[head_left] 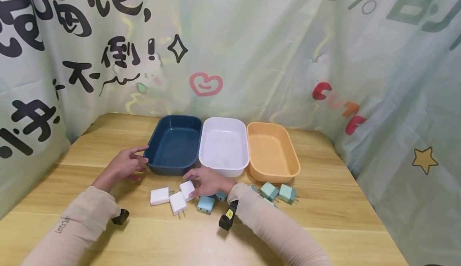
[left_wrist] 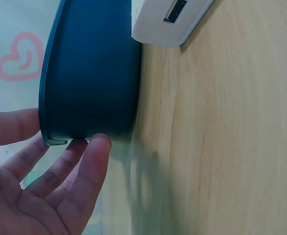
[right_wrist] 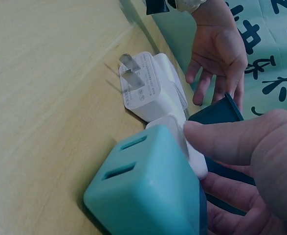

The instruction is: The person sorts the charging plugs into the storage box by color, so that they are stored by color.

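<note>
My left hand (head_left: 126,164) touches the left end of a navy blue bin (head_left: 172,170), its fingers fairly straight against the outer wall and one digit at the rim. With thumb and fingers, my right hand (head_left: 209,181) pinches a white charger plug (head_left: 186,190) in front of the bins. Two more white charger plugs (head_left: 159,196) lie beside it, one with its metal prongs (right_wrist: 132,78) showing in the right wrist view. A light blue charger plug (head_left: 205,204) sits just below the right hand, and another blue one is partly hidden by that hand.
A white bin (head_left: 224,168) and an orange bin (head_left: 275,176) stand in a row right of the navy one. Several mint green charger plugs (head_left: 287,194) lie before the orange bin, partly behind the right sleeve. A printed curtain (head_left: 252,57) hangs behind the wooden table (head_left: 180,242).
</note>
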Tool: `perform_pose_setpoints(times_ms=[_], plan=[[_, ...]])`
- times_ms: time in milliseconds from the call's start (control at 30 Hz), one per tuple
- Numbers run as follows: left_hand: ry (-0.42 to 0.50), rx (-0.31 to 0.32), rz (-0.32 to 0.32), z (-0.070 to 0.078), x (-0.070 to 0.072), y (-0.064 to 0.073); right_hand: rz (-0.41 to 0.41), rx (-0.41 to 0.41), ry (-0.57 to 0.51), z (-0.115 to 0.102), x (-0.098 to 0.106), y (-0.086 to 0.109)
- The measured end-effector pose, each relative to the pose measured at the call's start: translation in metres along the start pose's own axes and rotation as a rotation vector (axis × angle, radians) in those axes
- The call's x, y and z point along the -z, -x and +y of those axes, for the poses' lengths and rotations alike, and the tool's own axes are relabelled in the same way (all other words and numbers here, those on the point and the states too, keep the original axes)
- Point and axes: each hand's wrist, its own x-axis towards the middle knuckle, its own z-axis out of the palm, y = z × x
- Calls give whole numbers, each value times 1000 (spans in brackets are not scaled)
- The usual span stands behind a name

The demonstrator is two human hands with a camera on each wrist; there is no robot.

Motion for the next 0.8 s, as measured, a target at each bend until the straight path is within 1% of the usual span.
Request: perform_pose_setpoints(times_ms=[167, 300, 400, 500, 633, 800], plan=[[7, -6, 0, 0, 0, 0, -11, 11, 35, 1, 0, -2], [10, -15, -2, 0, 0, 0, -17, -14, 86, 1, -1, -3], [8, -8, -5, 1, 0, 1, -18, -35, 133, 0, -2, -4], [5, 4, -3, 2, 0, 2, -20, -36, 171, 0, -2, -5], [3, 13, -2, 2, 0, 2, -22, -17, 179, 0, -1, -5], [13, 4, -7, 2, 0, 2, -15, 1, 153, -2, 1, -4]])
